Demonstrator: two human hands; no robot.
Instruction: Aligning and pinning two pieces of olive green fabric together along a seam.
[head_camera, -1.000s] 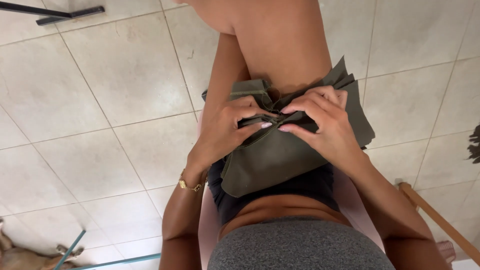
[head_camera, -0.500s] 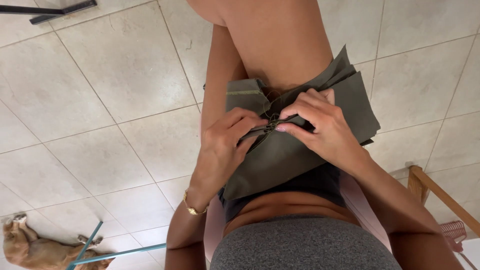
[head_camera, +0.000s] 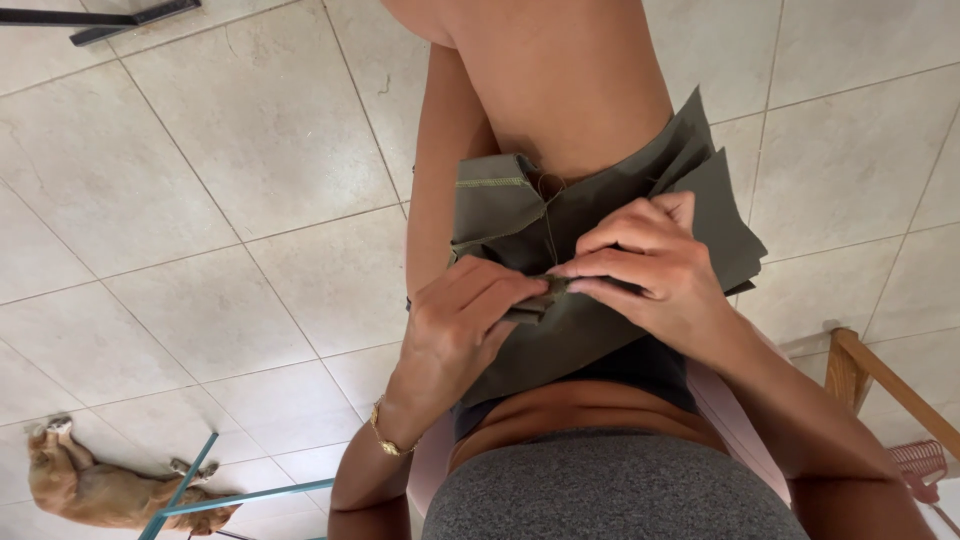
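Observation:
An olive-green piece of fabric (head_camera: 590, 330) with a stitched hem lies folded across my lap, its edges fanning out to the right. My left hand (head_camera: 465, 320) pinches a fold of the cloth near its middle; a gold bracelet circles that wrist. My right hand (head_camera: 650, 265) grips the same fold from the other side, fingertips meeting those of the left hand. My bare legs reach away from me beneath the fabric.
Pale floor tiles (head_camera: 200, 230) spread below. A ginger cat (head_camera: 110, 485) lies at the lower left beside a thin blue-green frame (head_camera: 215, 490). A wooden chair part (head_camera: 880, 385) and a pink object (head_camera: 915, 465) sit at the right. A dark bar (head_camera: 100, 15) crosses the top left.
The view has tilted, showing more of the cat and the fabric's hem. Both hands have drawn together on one fold at the cloth's middle.

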